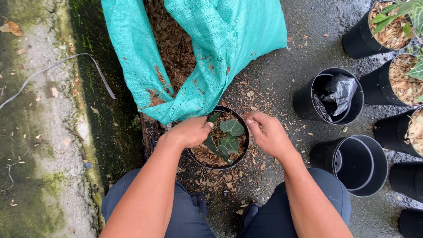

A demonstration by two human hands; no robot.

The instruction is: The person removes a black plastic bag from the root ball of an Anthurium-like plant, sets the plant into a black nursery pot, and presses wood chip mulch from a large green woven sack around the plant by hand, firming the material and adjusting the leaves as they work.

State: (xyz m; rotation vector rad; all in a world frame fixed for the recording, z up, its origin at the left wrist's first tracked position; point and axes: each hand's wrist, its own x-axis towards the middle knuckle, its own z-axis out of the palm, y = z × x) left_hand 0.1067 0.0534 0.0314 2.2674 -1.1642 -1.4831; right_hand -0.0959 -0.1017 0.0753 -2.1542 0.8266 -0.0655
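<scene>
Bark chips are being settled around the seedling (227,137) in the black pot (243,152); left hand (190,131) fingers curled on the rim, right hand (265,132) pinched (contents unclear); firming is judged next.

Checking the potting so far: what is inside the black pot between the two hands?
The black pot holds a small plant with dark green veined leaves, set in brown wood chips. Roots and whatever lies below the chips are covered.

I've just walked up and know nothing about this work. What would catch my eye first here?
Probably the big teal woven sack at top centre, split open and spilling brown bark chips. Just below it, the left hand and right hand flank a black pot holding a small dark-green plant. To the right stand more black pots, one with a crumpled black bag inside.
</scene>
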